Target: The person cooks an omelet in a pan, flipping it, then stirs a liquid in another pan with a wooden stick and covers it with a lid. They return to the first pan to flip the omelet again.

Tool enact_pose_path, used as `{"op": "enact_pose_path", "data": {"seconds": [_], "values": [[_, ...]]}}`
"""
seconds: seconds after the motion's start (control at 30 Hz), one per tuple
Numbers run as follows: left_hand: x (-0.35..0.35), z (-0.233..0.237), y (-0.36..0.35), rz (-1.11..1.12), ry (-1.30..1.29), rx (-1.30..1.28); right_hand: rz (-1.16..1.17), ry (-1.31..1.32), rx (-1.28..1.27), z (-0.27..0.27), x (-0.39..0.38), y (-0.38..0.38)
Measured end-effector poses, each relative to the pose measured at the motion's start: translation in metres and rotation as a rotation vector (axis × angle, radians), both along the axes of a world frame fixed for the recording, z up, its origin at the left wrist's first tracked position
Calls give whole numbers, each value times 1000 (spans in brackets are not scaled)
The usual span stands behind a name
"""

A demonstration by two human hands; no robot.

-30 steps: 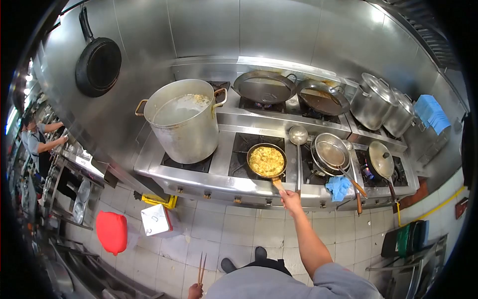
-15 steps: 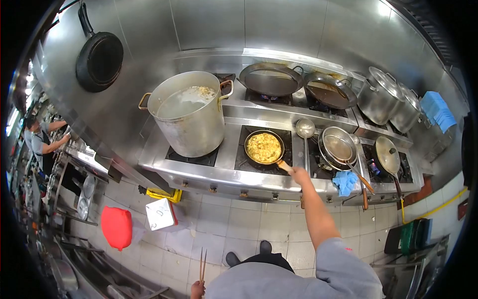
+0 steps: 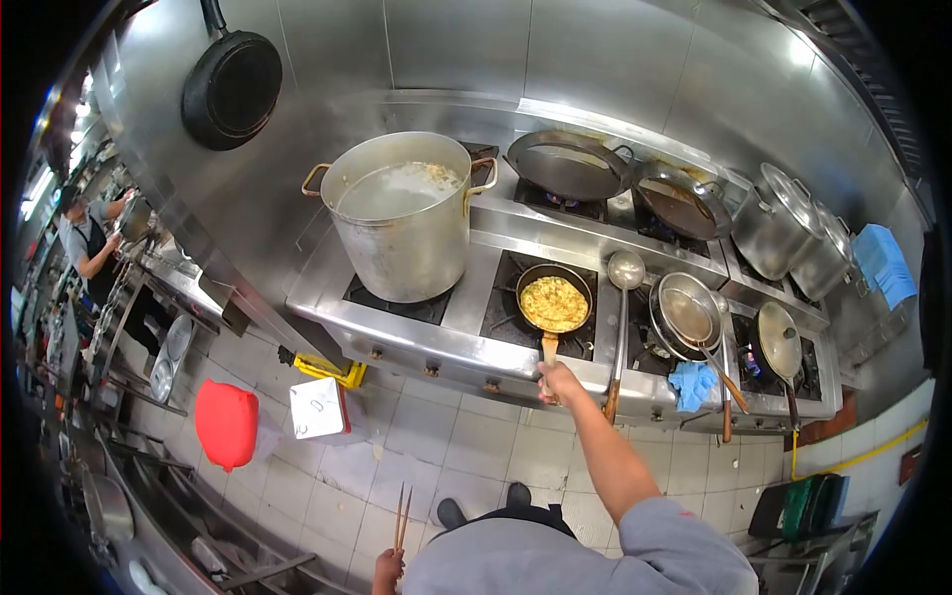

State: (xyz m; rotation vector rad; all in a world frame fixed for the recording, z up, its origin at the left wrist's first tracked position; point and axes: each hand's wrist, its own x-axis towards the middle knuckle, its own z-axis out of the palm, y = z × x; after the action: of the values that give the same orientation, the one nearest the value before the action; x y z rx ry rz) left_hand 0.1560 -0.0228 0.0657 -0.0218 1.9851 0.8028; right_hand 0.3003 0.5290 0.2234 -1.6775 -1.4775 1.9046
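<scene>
My right hand (image 3: 562, 384) is closed round the wooden handle of a small frying pan (image 3: 529, 319), which sits over a front burner. A lumpy yellow layer that looks like egg (image 3: 553, 301) covers much of the pan's bottom. Low in view, my left hand (image 3: 389, 568) grips a pair of long chopsticks (image 3: 402, 518), their tips pointing up and away from the stove. A ladle (image 3: 619, 327) lies just right of the pan. To the pan's left stands a tall metal stockpot (image 3: 397, 248) with cloudy liquid in it.
Two wide dark pans (image 3: 570, 183) occupy the back burners. Strainers (image 3: 689, 309), a blue cloth (image 3: 692, 385) and a lidded pan (image 3: 778, 339) are at the right. A red-covered bin (image 3: 226, 424) and a white-lidded container (image 3: 317, 408) stand on the floor. Another person (image 3: 94, 238) works at far left.
The frying pan has turned, its handle now pointing toward me instead of to the right. My right hand has moved left with the handle. The camera view has shifted slightly.
</scene>
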Motion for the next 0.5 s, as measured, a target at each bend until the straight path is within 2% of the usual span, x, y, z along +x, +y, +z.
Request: {"op": "enact_pose_path", "data": {"seconds": [0.1, 0.23, 0.37, 0.5], "values": [[4, 7, 7, -63, 57, 12, -46, 35, 105, -16, 1, 12], [-1, 15, 18, -76, 41, -6, 53, -24, 3, -9, 3, 13], [-1, 6, 13, -42, 30, -4, 77, 70, -4, -15, 6, 18], [-5, 14, 19, -158, 60, -33, 94, 76, 25, -19, 10, 19]]}}
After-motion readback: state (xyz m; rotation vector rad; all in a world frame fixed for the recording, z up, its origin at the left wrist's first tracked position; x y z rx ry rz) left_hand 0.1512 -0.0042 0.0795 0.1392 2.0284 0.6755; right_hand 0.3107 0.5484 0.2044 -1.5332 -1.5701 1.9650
